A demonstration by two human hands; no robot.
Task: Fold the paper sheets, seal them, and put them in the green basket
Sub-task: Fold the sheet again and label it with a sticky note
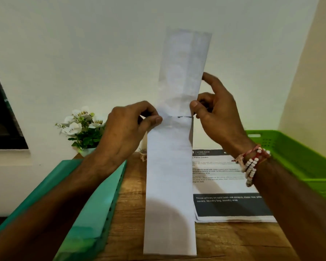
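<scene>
A white paper sheet [170,166], folded lengthwise into a long narrow strip, is held upright above the wooden table [132,213]. My left hand [128,129] pinches its left edge at mid-height. On the right edge at the same height, my right hand [213,112] pinches it, index finger raised along the edge. A dark line crosses the strip between my thumbs. A stack of printed paper sheets [226,187] lies flat on the table behind the strip. The green basket [297,157] stands at the right, its inside mostly hidden.
A teal plastic folder [94,208] lies along the table's left side, under my left forearm. A small pot of white flowers [83,127] stands at the back left against the wall. A dark window frame [2,117] is at far left.
</scene>
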